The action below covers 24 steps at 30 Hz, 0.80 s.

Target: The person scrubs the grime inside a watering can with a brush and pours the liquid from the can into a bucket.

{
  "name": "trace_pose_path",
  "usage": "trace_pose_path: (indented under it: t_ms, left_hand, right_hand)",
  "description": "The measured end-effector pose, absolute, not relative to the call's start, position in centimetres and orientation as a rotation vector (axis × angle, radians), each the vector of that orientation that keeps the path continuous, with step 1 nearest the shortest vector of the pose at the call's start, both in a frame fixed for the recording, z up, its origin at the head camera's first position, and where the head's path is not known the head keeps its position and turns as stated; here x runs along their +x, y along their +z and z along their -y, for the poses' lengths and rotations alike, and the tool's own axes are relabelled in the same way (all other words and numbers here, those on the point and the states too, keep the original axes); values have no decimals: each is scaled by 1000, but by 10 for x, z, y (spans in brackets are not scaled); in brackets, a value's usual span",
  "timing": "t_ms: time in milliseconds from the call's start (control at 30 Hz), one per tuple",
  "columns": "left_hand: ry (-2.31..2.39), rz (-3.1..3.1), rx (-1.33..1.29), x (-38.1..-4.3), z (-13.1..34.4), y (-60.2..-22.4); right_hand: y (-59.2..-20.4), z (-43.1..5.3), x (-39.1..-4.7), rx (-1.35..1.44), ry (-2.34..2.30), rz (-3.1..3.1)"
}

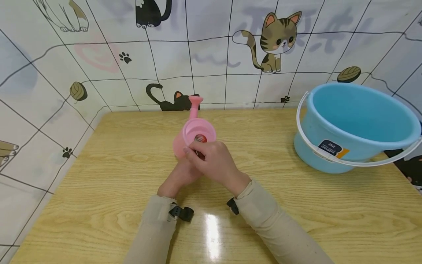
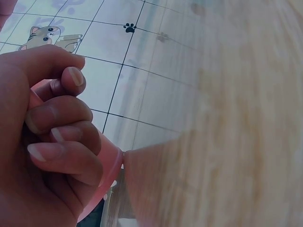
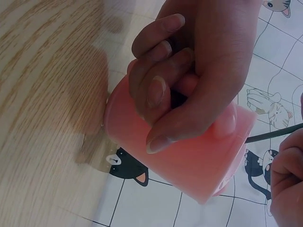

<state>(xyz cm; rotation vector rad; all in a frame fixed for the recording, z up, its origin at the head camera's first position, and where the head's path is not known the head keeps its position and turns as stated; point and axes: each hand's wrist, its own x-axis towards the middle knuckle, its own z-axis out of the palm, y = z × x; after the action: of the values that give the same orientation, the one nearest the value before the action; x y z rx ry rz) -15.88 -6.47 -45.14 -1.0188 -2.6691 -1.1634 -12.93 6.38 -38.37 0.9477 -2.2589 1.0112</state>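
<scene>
A pink watering can (image 1: 179,145) stands on the wooden table, its spout pointing toward the wall. My left hand (image 1: 184,172) grips its handle side; in the left wrist view the curled fingers (image 2: 61,113) lie against the pink body. Above the can's mouth, my right hand (image 1: 215,159) pinches something thin. The right wrist view shows this as a dark green stem (image 3: 272,135) running into the can, with the right hand (image 3: 289,177) at the frame edge. A small red-and-white thing (image 1: 200,138) shows inside the mouth; its kind is unclear.
At the right of the table (image 1: 132,146) stands a light blue bucket (image 1: 329,128) with its white handle (image 1: 313,146) hanging forward. A wall covering (image 1: 211,55) with cat drawings and grid lines borders the table at the back and left.
</scene>
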Motion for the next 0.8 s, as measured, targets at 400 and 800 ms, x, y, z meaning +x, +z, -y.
trace_pose_path:
  t_ms: [400,800]
  left_hand:
    - [-1224,2715,-938,-158,63,-450]
    - [-1138,2719,-964,-157,64,-449]
  right_hand:
    - [-384,-62,-129,982,991,2264]
    - [-386,-64,-131,959,988,2264]
